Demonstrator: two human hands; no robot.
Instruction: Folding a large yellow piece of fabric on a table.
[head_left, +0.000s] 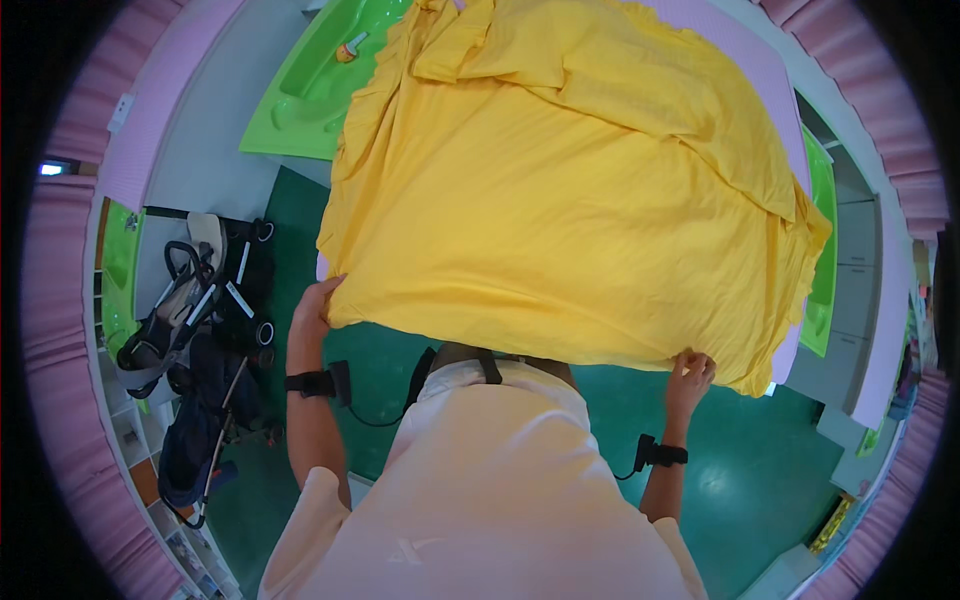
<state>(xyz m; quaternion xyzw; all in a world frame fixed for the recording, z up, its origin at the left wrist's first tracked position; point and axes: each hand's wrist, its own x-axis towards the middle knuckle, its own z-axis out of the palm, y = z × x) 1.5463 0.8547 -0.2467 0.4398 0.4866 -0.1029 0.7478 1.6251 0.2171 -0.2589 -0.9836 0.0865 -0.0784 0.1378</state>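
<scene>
A large yellow sheet with ruffled side edges (520, 230) is spread over a pink-topped table (735, 35), most of which it hides. Its far part lies folded over in loose layers, while the near part is fairly smooth with shallow creases. At the near left corner my left hand (316, 302) is closed on the sheet's edge, its fingertips partly hidden by the fabric. My right hand (692, 372) pinches the near edge, a little in from the right corner. Between the two hands this edge hangs just in front of my waist.
A bright green basin (300, 110) with a small toy (350, 47) in it adjoins the table at the far left. Another green basin (820, 240) is at the right. A folded stroller (200, 290) stands on the green floor (720, 480) at my left. Pink curtains (60, 340) hang around.
</scene>
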